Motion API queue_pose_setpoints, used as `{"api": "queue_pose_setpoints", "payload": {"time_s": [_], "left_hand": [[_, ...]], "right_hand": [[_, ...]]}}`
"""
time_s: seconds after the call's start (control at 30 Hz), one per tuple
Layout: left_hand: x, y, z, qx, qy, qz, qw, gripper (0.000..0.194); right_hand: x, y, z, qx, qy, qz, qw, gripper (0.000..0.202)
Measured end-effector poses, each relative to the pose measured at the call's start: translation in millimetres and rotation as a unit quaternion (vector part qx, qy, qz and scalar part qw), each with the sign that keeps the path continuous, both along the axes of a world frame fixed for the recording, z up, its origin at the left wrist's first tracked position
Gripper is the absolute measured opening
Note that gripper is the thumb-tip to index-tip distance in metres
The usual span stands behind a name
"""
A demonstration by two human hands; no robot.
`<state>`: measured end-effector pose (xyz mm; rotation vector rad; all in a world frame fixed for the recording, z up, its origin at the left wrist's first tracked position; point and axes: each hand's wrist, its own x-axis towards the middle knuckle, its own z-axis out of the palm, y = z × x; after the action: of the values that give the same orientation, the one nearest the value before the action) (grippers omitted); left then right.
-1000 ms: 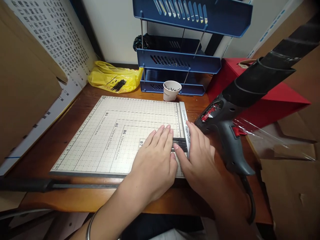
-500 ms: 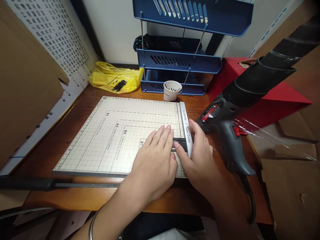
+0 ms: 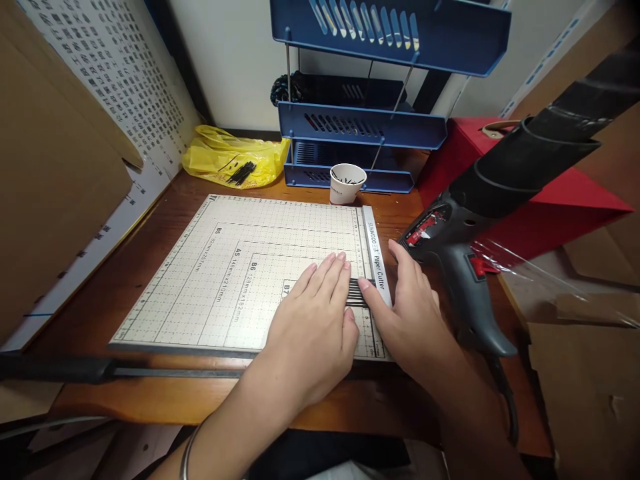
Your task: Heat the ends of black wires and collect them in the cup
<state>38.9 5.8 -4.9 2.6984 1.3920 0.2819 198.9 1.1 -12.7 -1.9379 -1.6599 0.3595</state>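
Thin black rods (image 3: 358, 292) flat on gridded cutter board (image 3: 240, 267); left hand (image 3: 310, 333) open pressing, right hand (image 3: 405, 307) open alongside.

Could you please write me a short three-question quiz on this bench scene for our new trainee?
1. True or false: the left hand lies flat, palm down, on the grey gridded paper cutter board.
2. What lies between the fingertips of the two hands? A) a row of thin black strips B) a coin C) a key
3. Which tool stands beside the right hand on the brown wooden desk?

Key:
1. True.
2. A.
3. The dark grey heat gun with a red switch; behind the board stand a white paper cup and a blue stacked plastic tray rack.
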Motion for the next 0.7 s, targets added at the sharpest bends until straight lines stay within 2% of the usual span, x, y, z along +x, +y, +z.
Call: {"api": "queue_pose_setpoints", "payload": {"time_s": [0.37, 0.7], "left_hand": [[-0.5, -0.7, -1.0, 0.018, -0.007, -0.005, 1.000, 0.058], [-1.1, 0.0, -1.8, 0.028, -0.009, -0.009, 1.000, 0.058]], "right_hand": [[0.3, 8.8, 2.9, -0.034, 0.024, 0.020, 0.999, 0.061], [2.0, 9.7, -1.5, 0.012, 0.019, 0.031, 0.999, 0.057]]}}
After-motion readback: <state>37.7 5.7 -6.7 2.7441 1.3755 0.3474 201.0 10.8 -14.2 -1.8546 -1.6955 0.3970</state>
